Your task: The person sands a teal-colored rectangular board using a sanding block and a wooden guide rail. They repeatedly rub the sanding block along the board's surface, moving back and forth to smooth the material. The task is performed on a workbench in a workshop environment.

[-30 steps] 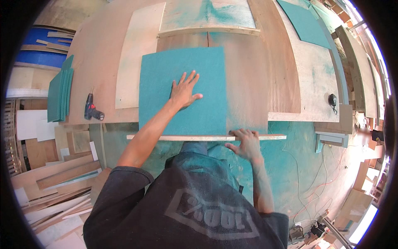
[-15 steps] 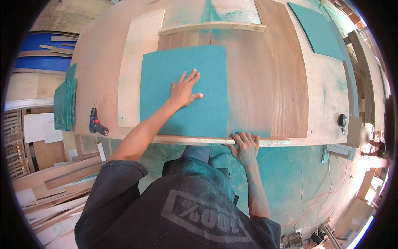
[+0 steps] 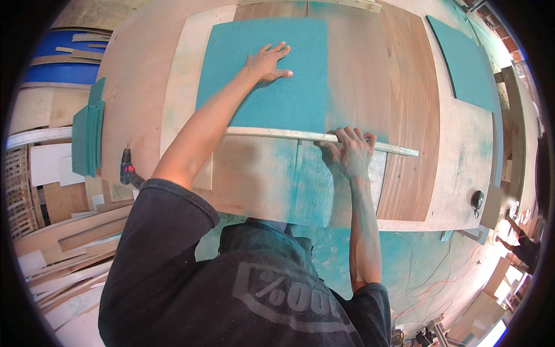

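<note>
A square teal panel (image 3: 289,104) lies on a brown wooden board (image 3: 410,115) on the worktable. My left hand (image 3: 269,65) rests on its far half, palm down with fingers spread. Along the panel's near edge runs a long, pale wooden strip (image 3: 272,133), tilted slightly down to the right. My right hand (image 3: 352,151) grips this strip near its right end, fingers over the top; part of the thumb is hard to make out. Between the strip and the table's front edge shows a teal-stained, lighter surface (image 3: 260,179).
A cordless drill (image 3: 127,168) lies at the left, by a stack of teal pieces (image 3: 87,141). Another teal panel (image 3: 462,63) is at the far right. A small black rounded object (image 3: 477,199) sits near the right corner. A second wooden strip (image 3: 347,4) crosses the far side.
The teal panel and the wooden strip have slid away from me, off the table's front edge, with both hands moving along. The stained surface nearer me is now uncovered.
</note>
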### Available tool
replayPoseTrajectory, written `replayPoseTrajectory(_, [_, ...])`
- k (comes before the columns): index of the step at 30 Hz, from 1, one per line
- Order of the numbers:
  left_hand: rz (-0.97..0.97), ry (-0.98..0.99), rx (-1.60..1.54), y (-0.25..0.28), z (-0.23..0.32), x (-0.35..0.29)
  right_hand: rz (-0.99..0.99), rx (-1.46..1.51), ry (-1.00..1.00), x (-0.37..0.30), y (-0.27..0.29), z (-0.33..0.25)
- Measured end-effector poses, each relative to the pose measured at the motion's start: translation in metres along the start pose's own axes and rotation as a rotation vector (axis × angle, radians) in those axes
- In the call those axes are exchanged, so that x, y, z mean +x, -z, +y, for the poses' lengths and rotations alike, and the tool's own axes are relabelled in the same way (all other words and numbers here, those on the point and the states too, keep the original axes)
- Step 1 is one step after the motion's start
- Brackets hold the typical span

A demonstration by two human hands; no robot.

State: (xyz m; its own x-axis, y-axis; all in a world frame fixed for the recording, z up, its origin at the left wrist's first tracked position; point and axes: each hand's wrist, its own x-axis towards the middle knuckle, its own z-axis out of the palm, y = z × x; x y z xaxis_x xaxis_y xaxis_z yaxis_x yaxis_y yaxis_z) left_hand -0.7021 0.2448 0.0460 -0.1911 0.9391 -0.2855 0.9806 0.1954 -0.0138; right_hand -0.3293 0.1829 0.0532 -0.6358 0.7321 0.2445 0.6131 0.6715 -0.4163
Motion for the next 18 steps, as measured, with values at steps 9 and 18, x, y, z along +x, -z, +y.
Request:
replayPoseTrajectory(9, [-0.023,-0.001,-0.028,0.020,-0.044,0.129,-0.018,-0.063,-0.026,0.112,-0.022,0.040])
replayPoseTrajectory(18, [0.047,0.171,-0.074,0.043,-0.067,0.225,-0.062,-0.087,-0.063,0.243,-0.036,0.076])
